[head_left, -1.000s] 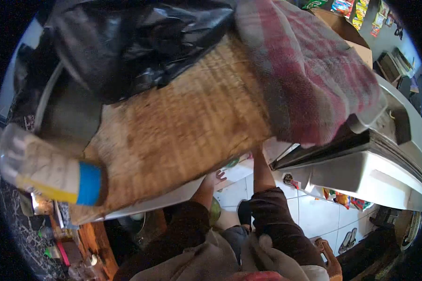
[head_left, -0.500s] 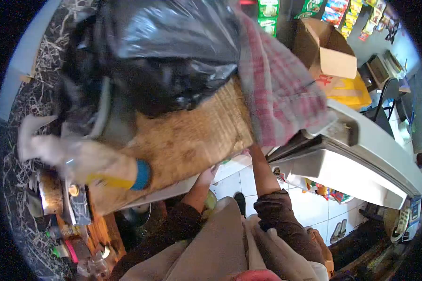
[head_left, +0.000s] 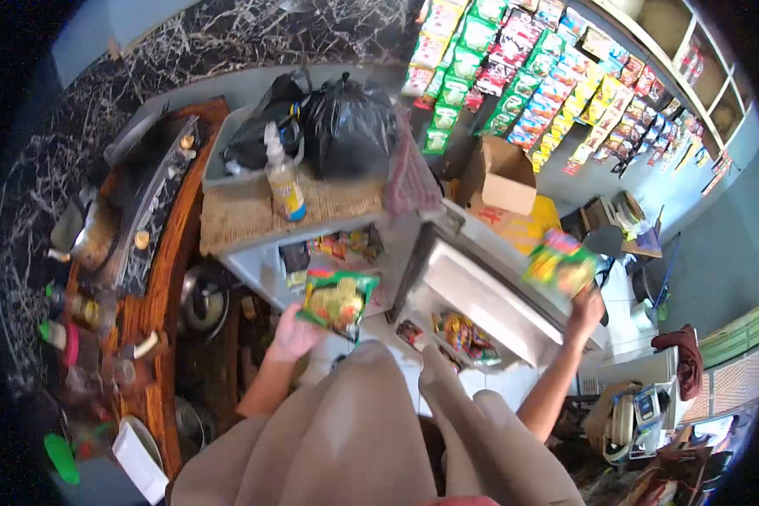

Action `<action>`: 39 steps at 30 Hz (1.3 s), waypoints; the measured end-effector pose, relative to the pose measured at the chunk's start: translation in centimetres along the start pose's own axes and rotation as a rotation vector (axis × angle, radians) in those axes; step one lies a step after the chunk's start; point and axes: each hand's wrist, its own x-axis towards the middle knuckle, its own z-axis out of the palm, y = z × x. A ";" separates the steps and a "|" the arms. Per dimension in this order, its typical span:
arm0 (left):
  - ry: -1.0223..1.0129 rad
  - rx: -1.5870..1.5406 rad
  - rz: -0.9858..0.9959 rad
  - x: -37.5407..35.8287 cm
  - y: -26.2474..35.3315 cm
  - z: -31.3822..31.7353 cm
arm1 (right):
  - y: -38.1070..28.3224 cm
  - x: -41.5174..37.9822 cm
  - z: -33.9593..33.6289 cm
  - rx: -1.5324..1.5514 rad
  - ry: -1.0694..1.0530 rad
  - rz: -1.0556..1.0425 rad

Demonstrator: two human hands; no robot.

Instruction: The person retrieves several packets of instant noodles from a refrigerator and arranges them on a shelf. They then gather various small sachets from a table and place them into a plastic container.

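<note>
My left hand point(head_left: 297, 334) is closed on the edge of a green instant noodle packet point(head_left: 338, 304) with a picture of food on it, held in front of the open fridge point(head_left: 261, 263). Out to the right, my right hand point(head_left: 585, 309) grips a second green and yellow packet point(head_left: 562, 264), blurred by motion, beside the fridge door point(head_left: 482, 291). The door stands open, with colourful packets point(head_left: 466, 335) in its lower shelf. More packets point(head_left: 346, 244) lie inside the fridge.
On the fridge top are a spray bottle point(head_left: 286, 184), black plastic bags point(head_left: 347, 126) and a checked cloth point(head_left: 411, 173). A cardboard box point(head_left: 502, 181) stands behind the door. Sachet strips point(head_left: 514, 76) hang on the wall. A wooden counter with a stove point(head_left: 156, 207) is at left.
The view has pulled back from the fridge top. Both hands, earlier low at the fridge front, have come apart and now each show a packet. More of the fridge's inside is visible.
</note>
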 end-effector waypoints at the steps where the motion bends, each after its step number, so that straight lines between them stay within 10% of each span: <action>1: -0.085 -0.032 -0.016 -0.1 -0.7 1.8 | 3.8 1.5 -1.3 0.630 0.106 0.553; 4: -0.480 -0.282 -0.163 1.0 -3.3 5.2 | 9.9 2.5 -3.2 0.682 -0.038 0.621; 8: -0.520 -0.274 -0.261 0.0 -7.2 10.3 | 11.0 -0.2 -3.2 0.801 -0.098 0.898; 13: -0.157 0.085 -0.104 -2.2 -10.5 13.7 | 4.4 -3.9 -4.6 0.733 -0.087 0.677; 16: -0.267 0.008 -0.153 -1.9 -9.9 13.4 | -0.9 -7.1 -6.0 0.722 -0.038 0.526; 21: -0.450 -0.100 -0.183 -1.4 -8.1 13.7 | -13.2 -11.4 -6.8 1.259 0.159 1.043; 28: -0.074 -0.225 -0.005 -4.0 -5.6 12.6 | -22.7 -14.3 -4.3 1.546 -0.045 1.346; 39: 0.066 0.074 0.088 -10.1 1.1 9.4 | -25.3 -6.8 0.9 1.738 -0.370 1.018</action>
